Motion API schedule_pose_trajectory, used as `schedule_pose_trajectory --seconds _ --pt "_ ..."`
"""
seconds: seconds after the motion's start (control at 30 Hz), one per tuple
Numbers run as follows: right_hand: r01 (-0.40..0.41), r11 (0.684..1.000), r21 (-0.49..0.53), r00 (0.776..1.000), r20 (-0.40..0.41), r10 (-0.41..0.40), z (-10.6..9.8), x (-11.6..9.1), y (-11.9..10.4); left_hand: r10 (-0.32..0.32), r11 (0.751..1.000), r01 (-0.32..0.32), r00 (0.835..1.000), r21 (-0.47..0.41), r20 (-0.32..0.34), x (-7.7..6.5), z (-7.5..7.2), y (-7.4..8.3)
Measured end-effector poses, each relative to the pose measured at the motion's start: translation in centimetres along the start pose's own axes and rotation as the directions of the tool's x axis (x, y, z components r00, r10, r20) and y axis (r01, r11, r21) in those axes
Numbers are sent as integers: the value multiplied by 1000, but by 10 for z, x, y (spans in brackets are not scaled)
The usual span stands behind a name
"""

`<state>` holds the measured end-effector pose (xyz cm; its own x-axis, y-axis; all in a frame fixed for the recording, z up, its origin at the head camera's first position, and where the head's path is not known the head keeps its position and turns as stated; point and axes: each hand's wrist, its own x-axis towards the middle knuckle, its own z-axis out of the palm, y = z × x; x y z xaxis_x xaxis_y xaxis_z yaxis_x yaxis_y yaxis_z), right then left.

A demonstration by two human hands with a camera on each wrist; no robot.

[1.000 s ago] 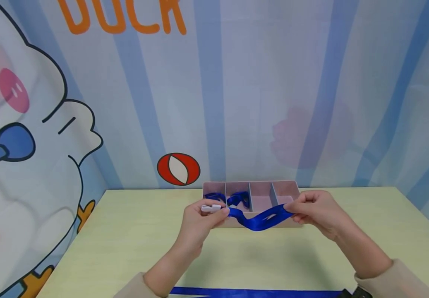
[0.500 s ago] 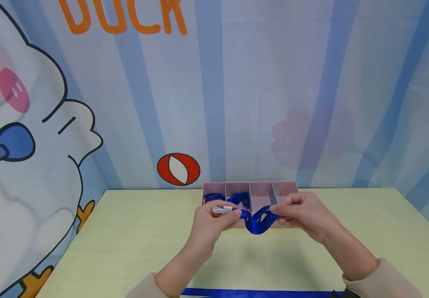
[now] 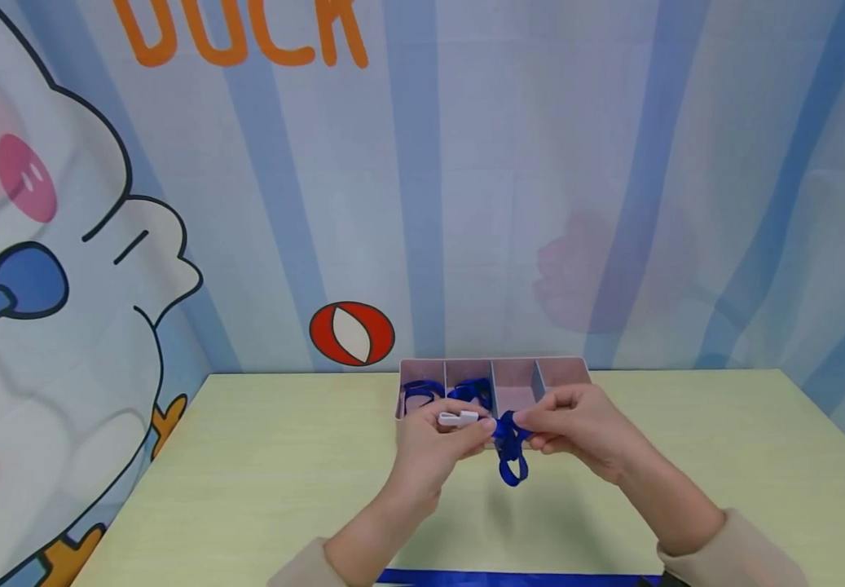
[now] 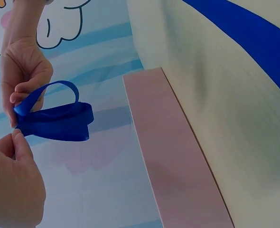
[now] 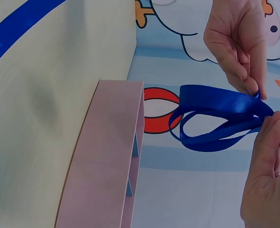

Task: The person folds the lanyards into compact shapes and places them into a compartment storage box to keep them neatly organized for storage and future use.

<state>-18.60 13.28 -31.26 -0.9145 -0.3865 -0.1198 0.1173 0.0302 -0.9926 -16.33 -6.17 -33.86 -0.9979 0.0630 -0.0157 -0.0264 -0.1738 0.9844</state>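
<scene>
We held the folded blue strap (image 5: 213, 97) in the air on the near side of the pink box (image 3: 564, 372), its loops hanging before the box's middle. We judged that its small, loose loops were the weak point: if either pinch eased, the smooth layers could slide past one another and spring open. The lowest loop dangled free, so it might snag on the box's rim if carried over too low. The white clip (image 3: 459, 419), jutting out before the box's left half, could twist the fold if it turned.

Our left hand (image 3: 425, 452) stood in front of the box's left half, thumb and fingers closed on the strap beside the clip. Our right hand (image 3: 587, 432) was in front of the box's right half, thumb and forefinger pinching the gathered loops, the other fingers curled beneath. The fingertips of both hands nearly met, and the forearms slanted inward toward the box.

Inside the box, two blue bundles (image 3: 470, 392) lay in its two leftmost compartments, one in each. Nearer us than the box, a blue strip (image 3: 525, 580) ran along the table (image 3: 283, 473).
</scene>
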Motion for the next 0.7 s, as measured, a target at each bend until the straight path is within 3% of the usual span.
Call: schedule_pose_trajectory --seconds 0.47,0.7 --pt "25 999 46 998 51 -27 7 3 5 -6 999 7 999 -32 46 -1 8 -4" --pt "59 994 89 987 144 -72 3 3 9 24 997 -21 999 -72 42 -1 8 -8"
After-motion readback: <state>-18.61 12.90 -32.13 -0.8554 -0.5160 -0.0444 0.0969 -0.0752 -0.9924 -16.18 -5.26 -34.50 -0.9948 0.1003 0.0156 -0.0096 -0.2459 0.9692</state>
